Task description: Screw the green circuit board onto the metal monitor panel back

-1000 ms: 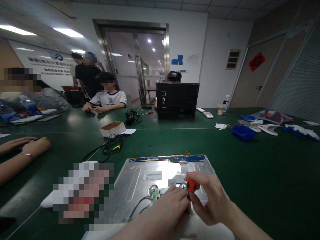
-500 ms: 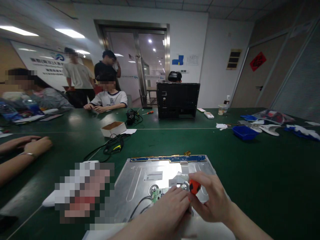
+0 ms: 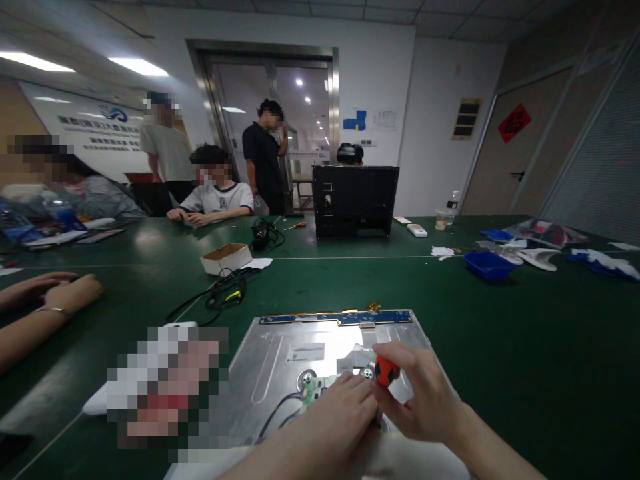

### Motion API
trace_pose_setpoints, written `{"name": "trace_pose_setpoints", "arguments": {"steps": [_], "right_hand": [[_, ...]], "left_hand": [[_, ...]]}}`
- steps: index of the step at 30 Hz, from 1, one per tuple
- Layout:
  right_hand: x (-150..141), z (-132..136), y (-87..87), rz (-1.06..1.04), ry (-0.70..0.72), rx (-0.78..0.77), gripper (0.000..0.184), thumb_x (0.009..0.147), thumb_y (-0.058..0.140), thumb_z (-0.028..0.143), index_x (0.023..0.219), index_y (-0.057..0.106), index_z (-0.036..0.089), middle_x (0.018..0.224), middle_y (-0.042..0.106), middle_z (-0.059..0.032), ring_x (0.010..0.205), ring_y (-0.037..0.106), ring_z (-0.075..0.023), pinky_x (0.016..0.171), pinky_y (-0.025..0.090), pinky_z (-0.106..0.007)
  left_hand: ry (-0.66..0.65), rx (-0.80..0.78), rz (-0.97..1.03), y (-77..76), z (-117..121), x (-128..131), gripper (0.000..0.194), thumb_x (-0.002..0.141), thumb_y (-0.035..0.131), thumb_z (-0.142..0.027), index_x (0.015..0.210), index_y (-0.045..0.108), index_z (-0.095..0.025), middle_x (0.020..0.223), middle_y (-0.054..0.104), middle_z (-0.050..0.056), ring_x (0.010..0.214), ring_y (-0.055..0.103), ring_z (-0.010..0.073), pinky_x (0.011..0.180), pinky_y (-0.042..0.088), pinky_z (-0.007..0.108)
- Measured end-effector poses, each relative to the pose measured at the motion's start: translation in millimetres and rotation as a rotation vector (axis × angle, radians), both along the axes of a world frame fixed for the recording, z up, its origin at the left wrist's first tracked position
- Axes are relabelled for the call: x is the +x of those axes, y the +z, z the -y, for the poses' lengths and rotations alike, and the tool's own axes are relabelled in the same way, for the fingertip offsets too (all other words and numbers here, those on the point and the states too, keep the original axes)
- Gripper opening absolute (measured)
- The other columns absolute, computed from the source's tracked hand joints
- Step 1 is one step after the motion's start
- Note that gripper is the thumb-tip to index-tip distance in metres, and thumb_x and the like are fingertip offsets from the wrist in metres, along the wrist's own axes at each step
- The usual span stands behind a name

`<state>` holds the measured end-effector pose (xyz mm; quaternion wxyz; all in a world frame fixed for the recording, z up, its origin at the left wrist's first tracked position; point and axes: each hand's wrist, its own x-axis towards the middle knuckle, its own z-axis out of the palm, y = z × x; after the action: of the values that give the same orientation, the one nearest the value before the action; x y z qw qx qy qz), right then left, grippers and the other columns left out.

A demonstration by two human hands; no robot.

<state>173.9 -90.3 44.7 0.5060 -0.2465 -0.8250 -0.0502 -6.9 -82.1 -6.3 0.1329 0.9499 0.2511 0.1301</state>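
Note:
A silver metal display panel (image 3: pixel 263 370) lies on the table in front of me, with a blue circuit strip (image 3: pixel 330 318) along its far edge. My right hand (image 3: pixel 425 387) is closed around the red-orange and black handle of a screwdriver (image 3: pixel 387 371), held upright over the panel; its shaft and tip are hidden. Just to its left, my left hand (image 3: pixel 337 410) rests low on the panel with fingers together and curled down. What those fingers grip is out of sight. A small green circuit board (image 3: pixel 313 388) with black cables shows beside the left hand.
Left of the panel lie black cables (image 3: pixel 227 290) and an open cardboard box (image 3: pixel 227 259). Another person's hands (image 3: pixel 75 293) rest at the left. Farther off stand a black monitor-like casing (image 3: pixel 355 200) and a blue tray (image 3: pixel 489 265). A second screwdriver (image 3: pixel 299 225) lies near the casing.
Both my hands stay nearly in place, the right with the screwdriver shifting very slightly left. In the background, the standing person in black has moved right, in front of the glass door.

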Motion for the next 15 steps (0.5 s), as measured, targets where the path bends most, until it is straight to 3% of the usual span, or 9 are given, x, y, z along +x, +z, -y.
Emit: {"name": "trace_pose_setpoints", "arguments": {"steps": [15], "right_hand": [[1.5, 0.7, -0.7, -0.014, -0.028, 0.037, 0.033, 0.095, 0.045, 0.021, 0.128, 0.042, 0.018, 0.078, 0.068, -0.0020, 0.063, 0.066, -0.0175, 0.053, 0.051, -0.028]], "left_hand": [[-0.019, -0.045, -0.025, 3.0, -0.2, -0.6, 0.026, 0.085, 0.055, -0.016, 0.111, 0.056, -0.019, 0.118, 0.062, 0.010, 0.107, 0.058, 0.0271, 0.099, 0.043, 0.046]]}}
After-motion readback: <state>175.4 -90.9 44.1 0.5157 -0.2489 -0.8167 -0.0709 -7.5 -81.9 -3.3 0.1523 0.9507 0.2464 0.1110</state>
